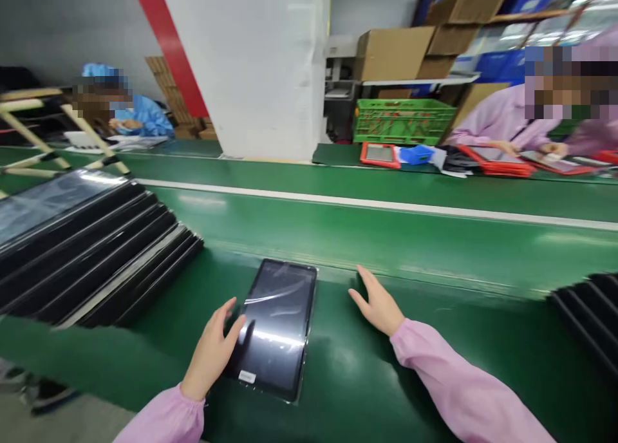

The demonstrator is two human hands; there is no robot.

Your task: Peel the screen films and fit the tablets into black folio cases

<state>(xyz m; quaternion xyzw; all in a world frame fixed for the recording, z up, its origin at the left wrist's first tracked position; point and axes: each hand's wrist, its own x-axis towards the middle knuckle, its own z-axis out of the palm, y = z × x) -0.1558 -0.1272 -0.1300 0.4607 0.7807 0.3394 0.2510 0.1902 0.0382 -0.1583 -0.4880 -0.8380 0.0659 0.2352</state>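
Note:
A dark tablet in clear plastic film lies flat on the green work surface, with a small white label near its lower edge. My left hand is at the tablet's left edge, thumb and fingers apart, the thumb over the film; whether it touches cannot be told. To the right of the tablet, my right hand hovers with fingers stretched and nothing in it. Pink sleeves cover both forearms.
Stacked dark panels lean at the left; more dark panels stand at the right edge. Beyond a white strip, two co-workers sit. Near the right one are red-framed tablets, a blue item and a green crate.

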